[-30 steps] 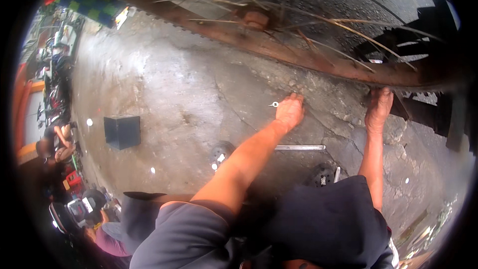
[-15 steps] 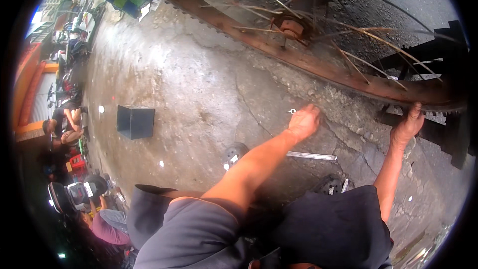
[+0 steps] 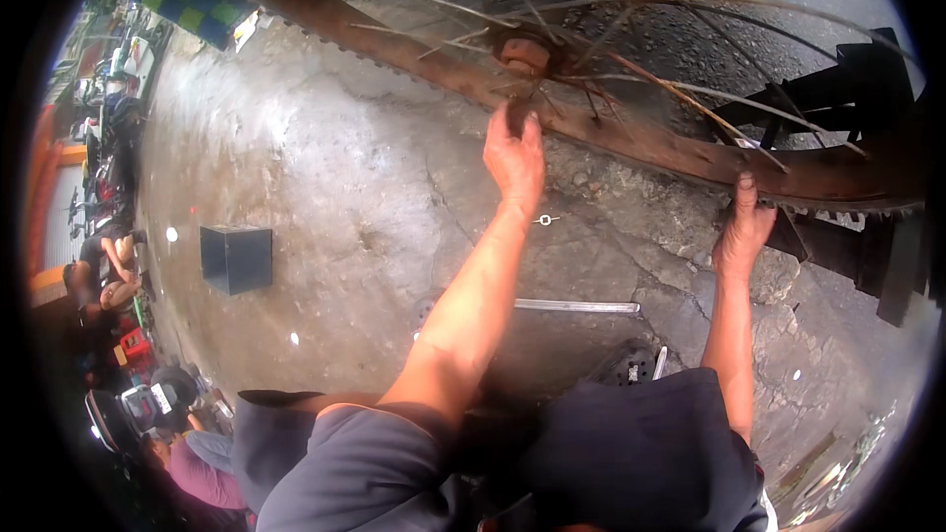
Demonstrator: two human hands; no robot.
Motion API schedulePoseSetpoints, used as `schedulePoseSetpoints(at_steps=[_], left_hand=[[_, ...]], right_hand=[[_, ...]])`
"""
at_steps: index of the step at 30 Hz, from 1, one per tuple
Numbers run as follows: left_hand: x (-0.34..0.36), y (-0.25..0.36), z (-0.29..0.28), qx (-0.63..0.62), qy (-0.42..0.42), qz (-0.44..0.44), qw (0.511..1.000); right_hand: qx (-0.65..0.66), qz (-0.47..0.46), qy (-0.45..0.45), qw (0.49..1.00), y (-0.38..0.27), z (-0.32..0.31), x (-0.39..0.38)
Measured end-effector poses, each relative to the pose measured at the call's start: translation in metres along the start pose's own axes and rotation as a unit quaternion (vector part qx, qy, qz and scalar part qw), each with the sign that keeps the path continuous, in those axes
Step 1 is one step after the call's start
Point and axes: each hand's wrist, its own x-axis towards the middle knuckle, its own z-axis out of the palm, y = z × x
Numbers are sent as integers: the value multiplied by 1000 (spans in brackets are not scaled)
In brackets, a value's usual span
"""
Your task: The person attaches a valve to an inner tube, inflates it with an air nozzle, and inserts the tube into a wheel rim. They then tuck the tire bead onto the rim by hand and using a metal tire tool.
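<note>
A rusty spoked wheel [image 3: 641, 153] with a knobby tyre stretches across the upper view. My left hand [image 3: 514, 163] reaches up to the rim just below the rusty hub nut [image 3: 524, 56]; its thumb and forefinger are on the rim, a dark gap between them. My right hand [image 3: 744, 229] grips the wheel further right, thumb up on the rim and the other fingers curled under the tyre, partly hidden. On the ground between my hands lies a small silver tool [image 3: 545, 221] with a ring-like middle and thin ends. Closer to me is a long silver metal bar [image 3: 581, 306].
A dark open box [image 3: 236, 258] stands on the concrete at left. A dark metal stand [image 3: 867, 256] is under the wheel at right. My dark clog [image 3: 629, 366] shows by my knee. Other people [image 3: 108, 261] sit along the far left edge, beside a parked scooter [image 3: 138, 404].
My left hand has left the small silver tool on the ground and moved up to the rim. My right hand stays at the wheel. The whole view has shifted slightly.
</note>
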Motion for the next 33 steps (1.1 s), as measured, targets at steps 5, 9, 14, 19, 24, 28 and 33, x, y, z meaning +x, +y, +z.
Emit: schedulePoseSetpoints(at_steps=[5,9,14,19,24,28,33], left_hand=[[12,13,1,120,-53,-45,990],[3,19,8,231,-132,13,964],[-21,24,32,230,-138,101,958],[-29,25,38,198,-116,76,970],[-37,32,48,10,-28,-93,995],[-36,34,48,93,-60,10,994],[-34,29,40,126,-110,104,980]], right_hand=[[52,81,16,995,-4,-14,0],[91,-54,67,992,-14,-14,7],[53,-45,33,997,5,8,10],[-17,-48,51,997,-3,6,7],[-71,-50,49,995,-23,9,5],[-111,-75,54,990,-19,6,6],[-47,-88,70,993,-4,-11,11]])
